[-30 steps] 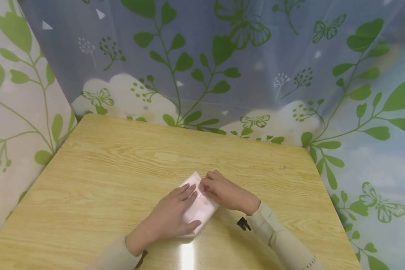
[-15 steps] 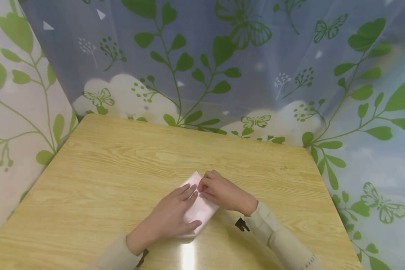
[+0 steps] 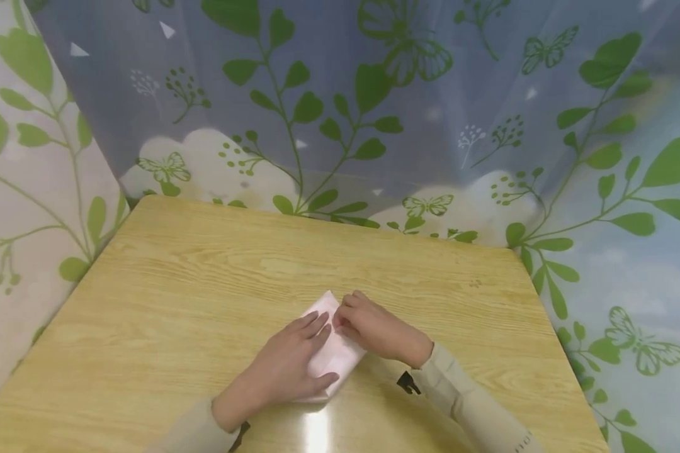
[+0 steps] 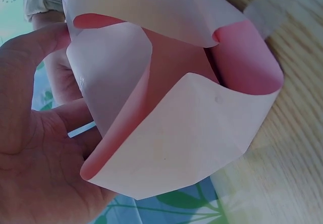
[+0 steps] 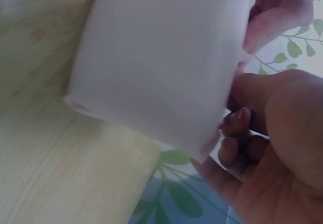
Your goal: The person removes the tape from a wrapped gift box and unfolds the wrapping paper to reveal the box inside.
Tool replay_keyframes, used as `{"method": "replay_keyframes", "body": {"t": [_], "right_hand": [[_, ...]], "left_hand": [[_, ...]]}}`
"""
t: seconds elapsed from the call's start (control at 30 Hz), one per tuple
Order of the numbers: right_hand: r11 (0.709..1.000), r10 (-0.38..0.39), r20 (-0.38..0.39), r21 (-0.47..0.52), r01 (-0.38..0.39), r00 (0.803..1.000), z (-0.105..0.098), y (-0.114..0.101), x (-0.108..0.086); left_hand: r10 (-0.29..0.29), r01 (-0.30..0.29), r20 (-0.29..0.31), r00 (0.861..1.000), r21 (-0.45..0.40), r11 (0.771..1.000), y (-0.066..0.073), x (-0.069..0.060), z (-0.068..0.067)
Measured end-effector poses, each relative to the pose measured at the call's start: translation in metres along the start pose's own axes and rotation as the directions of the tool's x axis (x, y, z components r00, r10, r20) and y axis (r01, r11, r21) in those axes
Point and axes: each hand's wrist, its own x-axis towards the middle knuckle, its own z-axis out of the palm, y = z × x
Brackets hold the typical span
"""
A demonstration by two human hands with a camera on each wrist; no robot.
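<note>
A pale pink paper-wrapped package [image 3: 340, 363] lies slantwise on the table. My left hand [image 3: 288, 360] rests spread over its left side, fingers straight and thumb along the near part. At the upper right of the package, my right hand [image 3: 378, 327] has its fingers curled, pinching at the paper; the exact spot is hidden behind the fingertips. In the left wrist view the package's end gapes, with loose paper flaps [image 4: 176, 133] showing a deeper pink inner side. The right wrist view shows a smooth, folded side [image 5: 156, 57] of the package.
The wood-grain table [image 3: 215, 270] stretches around the package. A patterned cloth with green leaves and butterflies [image 3: 328, 126] hangs along its far, left and right sides. A small translucent flap [image 4: 265, 17] sticks out beside the package's open end.
The right fingers shift slightly on the top of the package, and a shiny spot beside them is no longer seen. The left hand and the package stay in place.
</note>
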Motion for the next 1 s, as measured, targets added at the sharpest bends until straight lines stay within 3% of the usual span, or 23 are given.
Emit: {"method": "replay_keyframes", "body": {"t": [0.33,0.63,0.83,1.0], "right_hand": [[0.997,-0.068,0.002,0.046,0.068,0.998,0.000,0.009,-0.008],[0.984,-0.105,0.028,0.149,0.100,0.994,-0.002,0.016,-0.013],[0.975,-0.054,-0.032,0.214,0.060,0.998,-0.001,0.013,-0.013],[0.978,0.009,-0.008,0.207,-0.007,1.000,0.005,0.008,-0.011]], "left_hand": [[-0.030,0.031,0.016,0.999,-0.054,0.998,0.004,0.002,-0.001],[-0.053,0.056,0.034,0.998,-0.074,0.996,0.008,0.001,-0.002],[-0.064,0.065,0.009,0.998,-0.065,0.996,0.009,-0.001,-0.004],[-0.048,0.049,0.018,0.999,-0.053,0.997,0.009,0.000,-0.004]]}}
